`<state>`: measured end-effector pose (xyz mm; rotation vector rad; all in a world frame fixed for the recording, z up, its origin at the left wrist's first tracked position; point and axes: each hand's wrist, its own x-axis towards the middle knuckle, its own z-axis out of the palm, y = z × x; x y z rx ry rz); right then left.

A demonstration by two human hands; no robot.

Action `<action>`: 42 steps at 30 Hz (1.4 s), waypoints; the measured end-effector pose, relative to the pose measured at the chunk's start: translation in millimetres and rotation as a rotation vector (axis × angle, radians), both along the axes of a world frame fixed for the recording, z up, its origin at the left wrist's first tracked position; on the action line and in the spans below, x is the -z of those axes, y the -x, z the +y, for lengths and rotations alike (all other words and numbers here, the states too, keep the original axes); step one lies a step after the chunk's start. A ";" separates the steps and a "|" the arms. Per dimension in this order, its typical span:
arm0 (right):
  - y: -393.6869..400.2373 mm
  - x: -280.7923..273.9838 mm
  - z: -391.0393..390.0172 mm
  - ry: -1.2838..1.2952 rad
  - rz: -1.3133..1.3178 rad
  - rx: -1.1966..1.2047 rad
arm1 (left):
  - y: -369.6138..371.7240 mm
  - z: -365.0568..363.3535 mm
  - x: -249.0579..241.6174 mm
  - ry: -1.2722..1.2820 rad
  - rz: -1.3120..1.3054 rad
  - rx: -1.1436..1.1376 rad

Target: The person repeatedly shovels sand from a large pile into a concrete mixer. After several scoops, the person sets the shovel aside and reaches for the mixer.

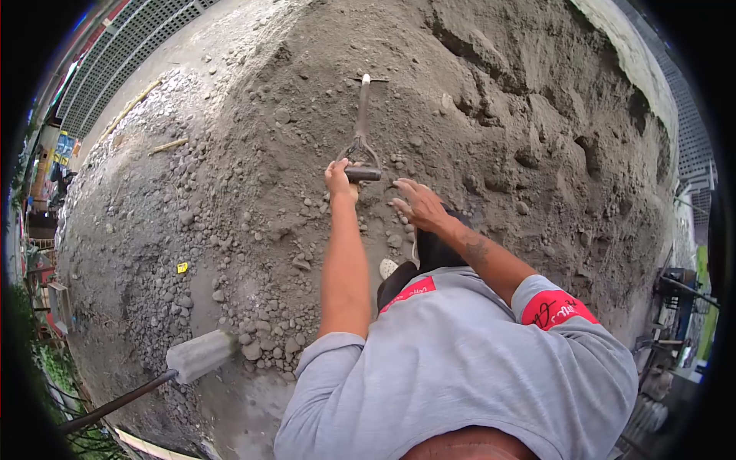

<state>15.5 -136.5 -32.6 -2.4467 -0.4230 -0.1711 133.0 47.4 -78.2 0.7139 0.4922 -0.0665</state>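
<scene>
A shovel [363, 115] points away from me into the grey sand pile [475, 161], its blade mostly hidden in the sand. My left hand [340, 179] is wrapped round the left end of the dark D-shaped grip. Just right of the handle, my right hand [420, 203] is apart from it, fingers spread, holding nothing. Loose stones lie on the sand below both hands.
A second shovel [201, 356] with a pale blade lies at lower left. Gravel [268, 337] and a small yellow piece [182, 267] are on the left slope. Two sticks [168, 146] lie at upper left. Perforated blocks line the edges.
</scene>
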 end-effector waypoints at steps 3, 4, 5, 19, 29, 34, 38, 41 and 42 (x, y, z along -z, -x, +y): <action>77.9 57.5 -80.7 0.017 0.392 0.189 | 21.2 -3.2 39.6 0.005 0.099 0.019; 107.8 85.2 -114.1 0.026 0.559 0.281 | 29.9 -5.5 49.8 -0.004 0.153 0.047; 142.6 90.6 -139.7 0.064 0.713 0.437 | 36.8 -11.7 70.6 0.050 0.206 -0.001; 414.8 157.6 -219.5 -0.402 1.164 0.926 | 122.5 -49.0 19.9 -0.058 0.151 0.107; 216.9 145.8 -174.3 -0.384 0.914 0.693 | 122.6 -2.7 -3.8 -0.105 0.203 0.150; 121.0 105.7 -145.6 -0.295 0.749 0.506 | 118.8 -0.9 -5.4 -0.062 0.202 0.131; 85.6 65.9 -130.3 -0.237 0.761 0.413 | 119.1 2.9 -5.6 -0.045 0.221 0.082; 84.3 63.1 -134.5 -0.068 0.779 0.319 | 120.4 5.9 -4.2 -0.029 0.220 0.056; 89.1 63.5 -137.2 -0.061 0.775 0.309 | 118.8 6.7 -4.1 -0.034 0.218 0.052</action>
